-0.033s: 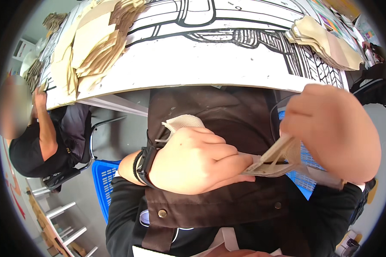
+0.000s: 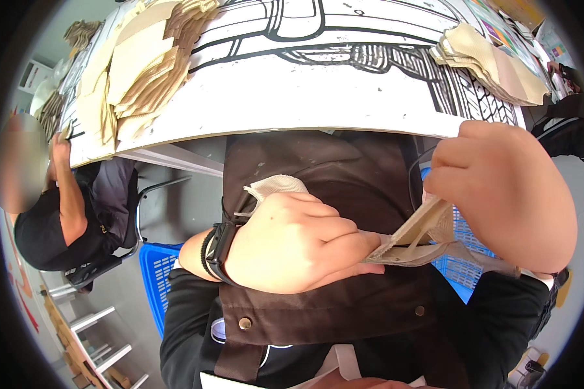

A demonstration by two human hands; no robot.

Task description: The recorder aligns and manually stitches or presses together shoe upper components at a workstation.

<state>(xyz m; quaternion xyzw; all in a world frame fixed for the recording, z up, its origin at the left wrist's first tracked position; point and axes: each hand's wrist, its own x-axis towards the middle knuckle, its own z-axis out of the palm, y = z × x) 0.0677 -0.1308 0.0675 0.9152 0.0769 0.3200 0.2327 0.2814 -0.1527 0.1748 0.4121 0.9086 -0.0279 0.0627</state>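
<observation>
Over the brown apron [image 2: 344, 214] on my lap, a layered beige fabric piece [image 2: 415, 253] is stretched between my hands. My left hand [image 2: 298, 243] is closed round one part of it, and a ribbed, frayed end sticks out above the knuckles. My right hand [image 2: 493, 188], higher and to the right, pinches an upper flap and holds it apart from the lower layer, so a gap shows between them. The right fingertips are partly hidden behind the hand. A loose strip of the fabric trails under my right forearm.
A white table [image 2: 292, 104] with black line drawings stands ahead. On it lie a tall stack of beige fabric pieces [image 2: 143, 65] at left and a smaller stack [image 2: 486, 65] at right. Blue perforated plastic [image 2: 156, 275] shows beside me. Another person [image 2: 65, 220] sits at left.
My right hand has risen very slightly, and the flap in it with it. The left hand has barely moved and keeps its hold.
</observation>
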